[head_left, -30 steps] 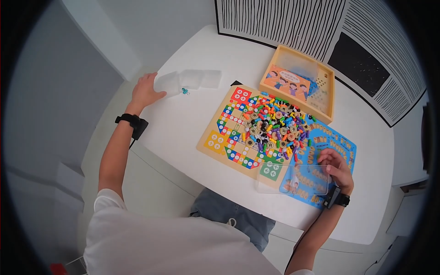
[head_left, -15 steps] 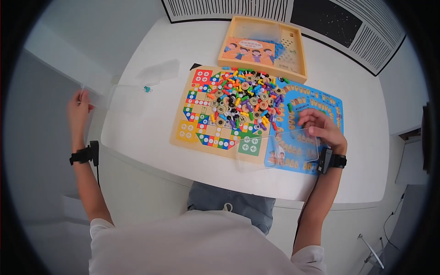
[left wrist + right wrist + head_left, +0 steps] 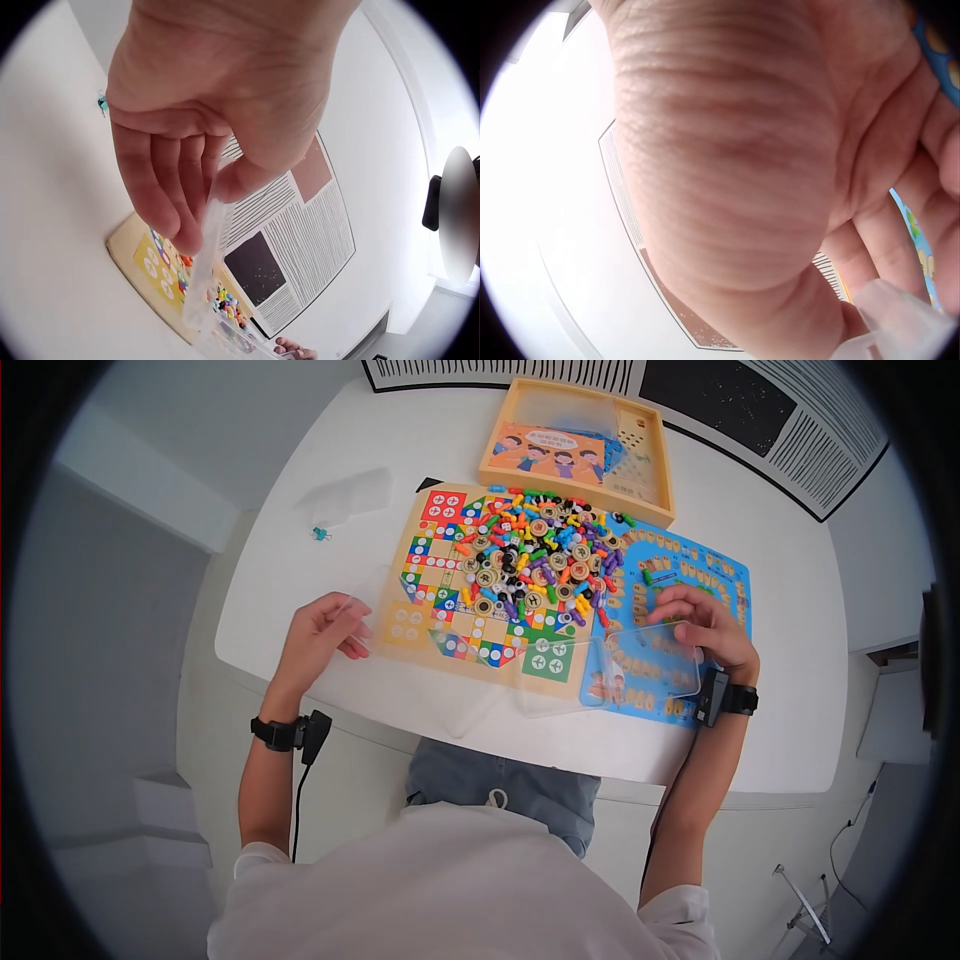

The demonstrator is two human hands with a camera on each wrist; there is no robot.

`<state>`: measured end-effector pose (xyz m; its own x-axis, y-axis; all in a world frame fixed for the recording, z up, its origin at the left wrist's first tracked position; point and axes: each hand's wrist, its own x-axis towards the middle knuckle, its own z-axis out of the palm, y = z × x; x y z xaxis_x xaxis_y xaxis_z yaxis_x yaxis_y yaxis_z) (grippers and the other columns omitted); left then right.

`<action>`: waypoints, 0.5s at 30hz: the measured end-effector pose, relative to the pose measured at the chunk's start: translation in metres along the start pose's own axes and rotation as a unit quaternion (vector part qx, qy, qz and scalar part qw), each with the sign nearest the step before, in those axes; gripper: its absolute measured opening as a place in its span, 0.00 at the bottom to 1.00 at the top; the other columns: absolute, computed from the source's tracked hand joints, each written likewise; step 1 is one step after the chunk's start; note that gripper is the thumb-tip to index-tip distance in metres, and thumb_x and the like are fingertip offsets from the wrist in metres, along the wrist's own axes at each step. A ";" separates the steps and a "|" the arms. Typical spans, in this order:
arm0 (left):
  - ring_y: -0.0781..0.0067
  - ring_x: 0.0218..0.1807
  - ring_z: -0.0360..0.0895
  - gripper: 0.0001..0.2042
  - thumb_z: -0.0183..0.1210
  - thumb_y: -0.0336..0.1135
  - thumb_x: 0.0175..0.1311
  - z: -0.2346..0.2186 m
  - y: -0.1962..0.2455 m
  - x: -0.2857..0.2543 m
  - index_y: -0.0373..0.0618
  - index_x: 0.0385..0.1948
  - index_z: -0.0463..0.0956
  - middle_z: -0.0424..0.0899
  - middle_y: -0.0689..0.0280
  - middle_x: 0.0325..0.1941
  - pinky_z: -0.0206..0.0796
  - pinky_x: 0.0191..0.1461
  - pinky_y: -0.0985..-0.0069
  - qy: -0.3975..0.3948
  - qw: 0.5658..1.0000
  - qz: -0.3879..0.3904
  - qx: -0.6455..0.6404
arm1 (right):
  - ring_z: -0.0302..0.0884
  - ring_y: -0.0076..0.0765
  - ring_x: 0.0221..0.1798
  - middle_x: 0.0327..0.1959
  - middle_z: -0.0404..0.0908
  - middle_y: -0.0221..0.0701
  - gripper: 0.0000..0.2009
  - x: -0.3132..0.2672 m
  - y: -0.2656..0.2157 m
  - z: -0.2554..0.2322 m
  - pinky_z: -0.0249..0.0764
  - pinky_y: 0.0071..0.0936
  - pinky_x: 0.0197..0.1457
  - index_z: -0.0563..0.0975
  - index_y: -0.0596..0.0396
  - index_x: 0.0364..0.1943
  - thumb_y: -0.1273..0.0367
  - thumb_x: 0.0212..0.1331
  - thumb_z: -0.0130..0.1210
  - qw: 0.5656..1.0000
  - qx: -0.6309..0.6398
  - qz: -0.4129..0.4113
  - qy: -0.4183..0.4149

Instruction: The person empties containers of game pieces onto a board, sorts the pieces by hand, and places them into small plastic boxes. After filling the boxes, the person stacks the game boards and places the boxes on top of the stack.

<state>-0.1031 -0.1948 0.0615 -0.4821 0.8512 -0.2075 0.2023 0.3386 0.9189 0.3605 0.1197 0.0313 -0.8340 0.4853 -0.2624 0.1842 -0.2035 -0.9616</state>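
Observation:
My left hand (image 3: pixel 320 640) pinches a clear plastic container (image 3: pixel 206 274) between thumb and fingers, over the table's front left. That container slants down and overlaps the yellow corner of a printed game board (image 3: pixel 440 550). On the other side, my right hand (image 3: pixel 708 635) grips another clear plastic box (image 3: pixel 655 665) by its right end, above the blue board (image 3: pixel 690 585). A heap of colourful pegs, beads and round wooden pieces (image 3: pixel 540 565) covers much of the game board and spills onto the blue one.
Translucent containers (image 3: pixel 350 498) stand at the table's far left, with a small teal item (image 3: pixel 320 534) in front of them. Behind the boards lies a shallow wooden box (image 3: pixel 650 510) holding an orange picture booklet (image 3: pixel 550 453). A striped panel (image 3: pixel 560 372) borders the back.
My left hand has picked up a clear container from the far left group, swung out past the table's left edge, and come back toward the game board. The right hand keeps its box.

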 end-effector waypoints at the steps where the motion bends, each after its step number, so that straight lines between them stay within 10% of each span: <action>1: 0.73 0.28 0.86 0.12 0.59 0.39 0.79 0.005 -0.002 0.004 0.38 0.44 0.83 0.88 0.64 0.31 0.78 0.34 0.77 -0.036 0.999 0.013 -0.005 | 0.73 0.11 0.29 0.54 0.89 0.31 0.24 -0.001 0.000 0.000 0.65 0.12 0.28 0.76 0.54 0.61 0.75 0.58 0.65 1.000 0.009 0.008 0.003; 15: 0.86 0.34 0.81 0.06 0.66 0.28 0.71 0.003 0.002 0.026 0.37 0.44 0.81 0.86 0.70 0.34 0.74 0.35 0.83 0.000 0.991 0.128 -0.043 | 0.70 0.07 0.26 0.52 0.89 0.30 0.22 0.000 0.003 -0.001 0.61 0.10 0.24 0.76 0.52 0.59 0.76 0.57 0.59 0.999 -0.025 0.002 0.026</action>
<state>-0.1125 -0.1708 0.0566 -0.4254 0.9043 0.0356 0.2437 0.0765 0.9668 0.3615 0.1203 0.0287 -0.8052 0.5287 -0.2686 0.2144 -0.1628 -0.9631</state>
